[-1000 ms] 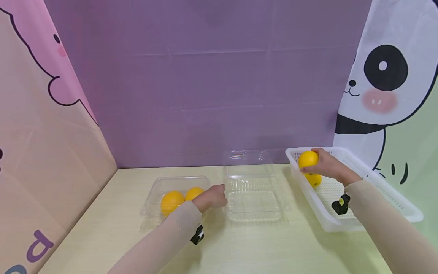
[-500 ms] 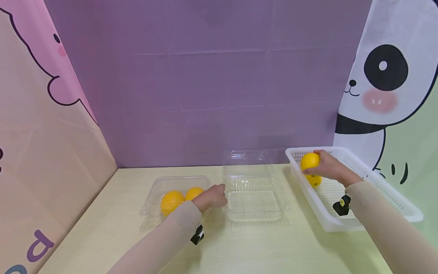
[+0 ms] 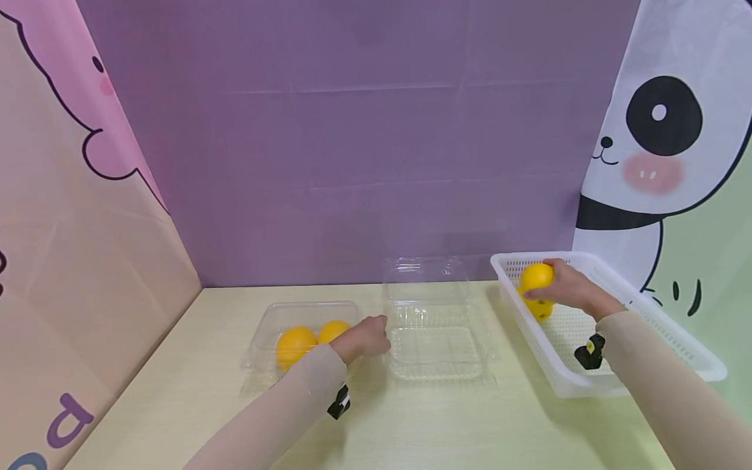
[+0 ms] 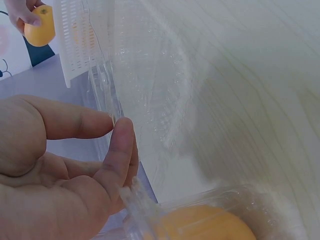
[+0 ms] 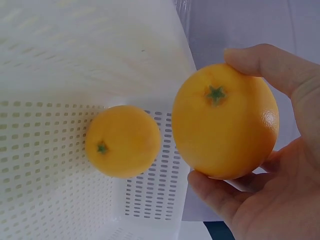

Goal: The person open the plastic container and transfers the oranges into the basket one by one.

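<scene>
My right hand [image 3: 570,287] grips an orange [image 5: 225,122] at the far left end of the white plastic basket [image 5: 45,135]. In the right wrist view a second orange [image 5: 122,141] lies on the basket's perforated floor below it. My left hand [image 3: 365,336] pinches the left edge of an open clear plastic clamshell box [image 3: 435,349] between thumb and fingertips, as the left wrist view shows. That box holds nothing, and its lid [image 3: 427,281] stands up at the back. The fingers' far sides are hidden in the head view.
Another clear box [image 3: 311,313], lid down, stands on the left with two oranges [image 3: 296,348] visible inside, partly behind my left forearm. A purple backdrop [image 3: 376,143] rises behind the pale wooden table [image 3: 423,424]. Printed side panels flank it.
My right hand has shifted slightly right and down with the orange, over the basket. The left hand and both clear boxes stay where they were.
</scene>
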The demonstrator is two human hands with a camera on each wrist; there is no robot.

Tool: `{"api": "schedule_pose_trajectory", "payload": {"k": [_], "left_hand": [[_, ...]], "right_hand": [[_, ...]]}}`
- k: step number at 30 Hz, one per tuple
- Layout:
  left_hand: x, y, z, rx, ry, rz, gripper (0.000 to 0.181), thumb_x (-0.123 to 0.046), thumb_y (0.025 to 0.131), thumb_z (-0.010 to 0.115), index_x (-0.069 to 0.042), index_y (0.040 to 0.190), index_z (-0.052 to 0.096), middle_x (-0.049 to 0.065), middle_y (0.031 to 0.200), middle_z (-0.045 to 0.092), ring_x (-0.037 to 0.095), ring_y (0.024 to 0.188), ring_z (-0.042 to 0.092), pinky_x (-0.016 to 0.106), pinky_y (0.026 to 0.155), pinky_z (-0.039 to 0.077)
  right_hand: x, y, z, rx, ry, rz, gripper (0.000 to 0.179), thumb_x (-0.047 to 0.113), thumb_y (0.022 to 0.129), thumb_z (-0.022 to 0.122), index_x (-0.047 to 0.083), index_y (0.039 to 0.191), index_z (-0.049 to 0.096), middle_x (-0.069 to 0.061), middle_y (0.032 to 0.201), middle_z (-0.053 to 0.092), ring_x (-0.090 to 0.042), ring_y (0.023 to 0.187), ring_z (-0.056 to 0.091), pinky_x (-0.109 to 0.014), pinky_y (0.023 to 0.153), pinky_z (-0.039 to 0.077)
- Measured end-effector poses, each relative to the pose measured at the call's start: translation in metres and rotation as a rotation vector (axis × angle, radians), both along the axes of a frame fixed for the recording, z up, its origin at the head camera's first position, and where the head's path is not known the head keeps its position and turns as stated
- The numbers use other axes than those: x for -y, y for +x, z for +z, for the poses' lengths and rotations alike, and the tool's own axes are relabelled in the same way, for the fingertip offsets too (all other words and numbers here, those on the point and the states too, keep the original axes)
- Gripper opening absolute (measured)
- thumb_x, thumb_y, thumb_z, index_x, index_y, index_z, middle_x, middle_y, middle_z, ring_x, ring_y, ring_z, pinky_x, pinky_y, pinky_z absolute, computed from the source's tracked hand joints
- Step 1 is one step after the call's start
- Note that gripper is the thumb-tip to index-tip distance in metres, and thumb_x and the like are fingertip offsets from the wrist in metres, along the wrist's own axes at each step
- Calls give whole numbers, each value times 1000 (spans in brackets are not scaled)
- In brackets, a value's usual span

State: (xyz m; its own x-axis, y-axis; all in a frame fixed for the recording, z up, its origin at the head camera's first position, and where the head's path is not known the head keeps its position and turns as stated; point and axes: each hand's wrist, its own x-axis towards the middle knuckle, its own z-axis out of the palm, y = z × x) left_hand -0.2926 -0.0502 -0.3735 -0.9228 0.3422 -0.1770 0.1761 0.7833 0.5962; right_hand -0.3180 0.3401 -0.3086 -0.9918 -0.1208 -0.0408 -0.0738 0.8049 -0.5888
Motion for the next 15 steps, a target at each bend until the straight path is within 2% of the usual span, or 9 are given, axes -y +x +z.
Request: {"api": "schedule_pose_trajectory", "payload": {"k": [9, 15], "left_hand": [[0, 0, -2, 13, 10, 4, 55, 4, 91, 56, 12, 143, 41, 26, 134, 55, 33, 116, 55, 49, 108, 41], [0, 0, -1, 16, 20, 6, 54, 4, 91, 56, 12, 142, 41, 27, 135, 54, 33, 117, 55, 50, 108, 41]], "right_hand": [[-1, 2, -2, 17, -25, 10, 97, 32, 88, 75, -19, 146, 16, -37, 131, 40, -46, 110, 49, -58, 96, 44], [-3, 2, -2, 58, -20, 15, 99, 39, 93, 69, -19, 148, 12, -46, 145, 21, -58, 130, 30, -69, 108, 27]]}}
